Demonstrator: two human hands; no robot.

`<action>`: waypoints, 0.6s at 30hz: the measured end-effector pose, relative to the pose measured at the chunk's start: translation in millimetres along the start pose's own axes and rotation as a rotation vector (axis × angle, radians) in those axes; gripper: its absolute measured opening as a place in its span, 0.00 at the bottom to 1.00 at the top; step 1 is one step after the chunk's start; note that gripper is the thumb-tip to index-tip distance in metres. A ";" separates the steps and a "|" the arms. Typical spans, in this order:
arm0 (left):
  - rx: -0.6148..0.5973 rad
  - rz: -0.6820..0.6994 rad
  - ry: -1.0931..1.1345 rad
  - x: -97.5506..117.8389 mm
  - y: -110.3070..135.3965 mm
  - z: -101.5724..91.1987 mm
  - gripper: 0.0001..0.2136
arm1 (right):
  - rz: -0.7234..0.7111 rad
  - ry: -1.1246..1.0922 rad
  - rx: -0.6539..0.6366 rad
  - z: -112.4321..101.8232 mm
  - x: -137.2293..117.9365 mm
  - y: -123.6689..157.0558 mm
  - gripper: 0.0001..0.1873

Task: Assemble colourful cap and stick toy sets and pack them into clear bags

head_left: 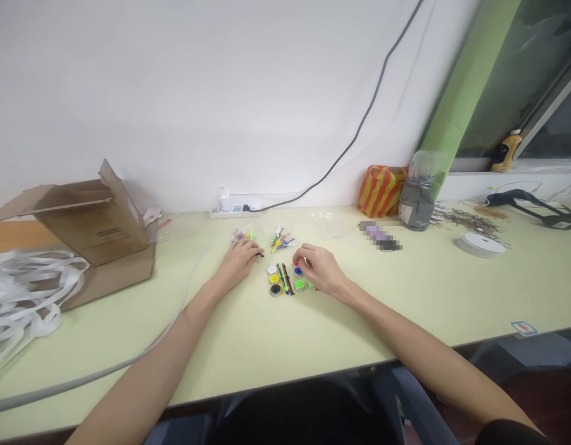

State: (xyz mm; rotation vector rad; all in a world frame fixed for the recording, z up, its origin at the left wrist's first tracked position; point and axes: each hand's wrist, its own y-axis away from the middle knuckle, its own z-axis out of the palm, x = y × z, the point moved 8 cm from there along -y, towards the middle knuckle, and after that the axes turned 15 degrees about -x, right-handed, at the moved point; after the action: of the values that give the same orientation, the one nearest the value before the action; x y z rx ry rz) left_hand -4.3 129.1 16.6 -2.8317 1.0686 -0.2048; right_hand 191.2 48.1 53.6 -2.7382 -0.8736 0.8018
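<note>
My left hand (239,259) lies on the table with its fingers bent together, and a small black plastic piece (261,254) sticks out at its fingertips. Right behind it is a small heap of pink and green plastic parts (243,234), partly covered by the fingers. My right hand (321,267) is closed in a pinch at a red round piece (295,264), mostly hidden by the fingers. Under and beside that hand are a blue disc (298,271) and a green disc (300,284). White (272,271), yellow (274,279) and black (275,290) discs form a column left of several thin coloured sticks (284,279).
Coloured plastic parts (282,240) lie behind the discs. A power strip (234,210) sits by the wall. At left are an open cardboard box (95,222), white strapping (26,303) and a grey cable (141,353). At right are a striped bag (380,191) and a white spool (481,245).
</note>
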 end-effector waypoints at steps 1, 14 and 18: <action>0.020 -0.013 0.001 -1.2 0.4 -2.8 0.14 | -0.004 0.006 0.002 0.4 -0.4 0.3 0.13; 0.373 0.177 0.131 94.5 20.0 -48.1 0.18 | -0.230 0.200 0.230 -12.8 -34.0 5.7 0.18; 0.452 0.191 0.202 101.7 27.4 -54.9 0.21 | -0.215 0.209 0.183 -3.8 -33.4 2.4 0.16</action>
State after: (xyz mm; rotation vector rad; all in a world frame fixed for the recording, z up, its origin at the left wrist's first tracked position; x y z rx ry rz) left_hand 44.5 38.4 75.6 -2.3295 1.1485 -0.6365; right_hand 171.5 26.9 70.9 -2.4627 -0.9754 0.5167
